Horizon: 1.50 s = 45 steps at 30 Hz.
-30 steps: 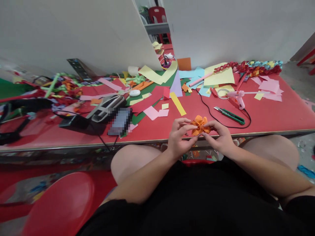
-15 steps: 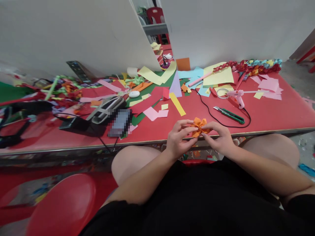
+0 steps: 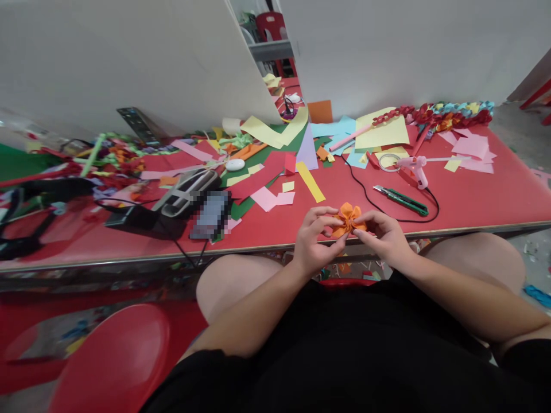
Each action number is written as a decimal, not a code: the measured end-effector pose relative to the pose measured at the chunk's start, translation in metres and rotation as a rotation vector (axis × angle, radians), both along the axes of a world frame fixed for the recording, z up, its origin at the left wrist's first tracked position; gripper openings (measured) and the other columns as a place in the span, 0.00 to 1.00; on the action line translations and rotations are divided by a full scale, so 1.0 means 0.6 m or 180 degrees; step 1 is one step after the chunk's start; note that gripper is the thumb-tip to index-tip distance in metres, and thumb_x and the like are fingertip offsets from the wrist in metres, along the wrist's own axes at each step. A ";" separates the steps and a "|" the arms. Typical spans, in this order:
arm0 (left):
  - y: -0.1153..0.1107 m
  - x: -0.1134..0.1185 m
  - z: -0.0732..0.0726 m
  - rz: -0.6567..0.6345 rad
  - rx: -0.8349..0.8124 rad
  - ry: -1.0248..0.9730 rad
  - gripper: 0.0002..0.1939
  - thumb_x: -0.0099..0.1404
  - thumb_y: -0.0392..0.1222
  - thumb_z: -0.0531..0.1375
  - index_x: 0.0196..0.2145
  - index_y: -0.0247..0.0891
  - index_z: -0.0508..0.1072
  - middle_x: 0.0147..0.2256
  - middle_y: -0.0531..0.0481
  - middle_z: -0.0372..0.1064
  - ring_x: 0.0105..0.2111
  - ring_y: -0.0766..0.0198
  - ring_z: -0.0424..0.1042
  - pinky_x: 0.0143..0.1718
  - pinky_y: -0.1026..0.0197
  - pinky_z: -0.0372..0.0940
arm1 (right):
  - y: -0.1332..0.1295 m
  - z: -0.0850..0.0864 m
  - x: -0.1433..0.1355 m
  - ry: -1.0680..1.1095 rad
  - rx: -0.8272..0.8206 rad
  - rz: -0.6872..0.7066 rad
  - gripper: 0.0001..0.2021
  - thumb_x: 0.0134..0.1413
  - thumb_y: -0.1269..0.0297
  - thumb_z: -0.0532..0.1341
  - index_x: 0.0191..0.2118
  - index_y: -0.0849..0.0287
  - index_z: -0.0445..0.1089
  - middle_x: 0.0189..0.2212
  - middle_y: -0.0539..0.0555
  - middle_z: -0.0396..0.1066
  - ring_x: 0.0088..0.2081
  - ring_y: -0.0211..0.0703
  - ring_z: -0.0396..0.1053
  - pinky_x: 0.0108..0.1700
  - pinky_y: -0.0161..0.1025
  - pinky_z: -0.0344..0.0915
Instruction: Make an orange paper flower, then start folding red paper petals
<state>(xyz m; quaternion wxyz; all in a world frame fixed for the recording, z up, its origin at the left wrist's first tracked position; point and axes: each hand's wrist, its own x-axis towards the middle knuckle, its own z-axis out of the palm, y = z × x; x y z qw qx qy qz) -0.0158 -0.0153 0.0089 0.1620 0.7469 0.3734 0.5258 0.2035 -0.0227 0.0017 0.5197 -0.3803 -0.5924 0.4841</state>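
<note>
An orange folded paper flower (image 3: pixel 348 217) is held between both hands above the near edge of the red table (image 3: pixel 275 229). My left hand (image 3: pixel 316 238) pinches its left side with thumb and fingers. From the right, my right hand (image 3: pixel 385 236) grips the petals between thumb and index finger. Past the right hand lie a green utility knife (image 3: pixel 400 201) and a pink glue gun (image 3: pixel 414 171) with a black cord. A yellow paper strip (image 3: pixel 310 182) lies on the table beyond the left hand.
Pink paper pieces (image 3: pixel 264 198) and a phone (image 3: pixel 210 215) lie to the left, near an open grey case (image 3: pixel 189 189). A white mouse (image 3: pixel 235 165) sits among paper scraps. Strings of folded paper (image 3: pixel 447 117) run along the back right. A red stool (image 3: pixel 112 355) stands at lower left.
The flower has been turned slightly, and its petals now look more upright and spread. Fingers of both hands have shifted a little on it; the table things stay put.
</note>
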 end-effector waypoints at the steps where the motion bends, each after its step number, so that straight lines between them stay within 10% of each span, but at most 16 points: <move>1: 0.001 0.000 -0.001 -0.0024 -0.0028 -0.0043 0.11 0.67 0.40 0.74 0.47 0.43 0.82 0.55 0.43 0.79 0.47 0.59 0.81 0.35 0.63 0.77 | 0.001 -0.001 0.000 0.0040 -0.0047 0.0019 0.13 0.65 0.51 0.76 0.48 0.53 0.81 0.44 0.56 0.84 0.43 0.46 0.82 0.47 0.44 0.81; 24: 0.005 -0.015 0.004 -0.0291 0.0533 0.0274 0.15 0.71 0.37 0.73 0.54 0.46 0.84 0.59 0.43 0.77 0.56 0.54 0.82 0.55 0.51 0.84 | -0.005 0.012 -0.003 -0.0506 0.0907 -0.0272 0.07 0.68 0.63 0.72 0.49 0.51 0.83 0.42 0.54 0.86 0.41 0.46 0.83 0.46 0.45 0.81; 45: -0.001 -0.020 0.011 -0.0087 0.0580 0.0637 0.13 0.73 0.40 0.74 0.54 0.46 0.84 0.60 0.44 0.78 0.52 0.56 0.84 0.52 0.53 0.84 | 0.001 0.001 -0.005 -0.0052 0.0262 -0.0067 0.11 0.66 0.53 0.76 0.48 0.51 0.84 0.43 0.56 0.86 0.41 0.46 0.83 0.46 0.46 0.82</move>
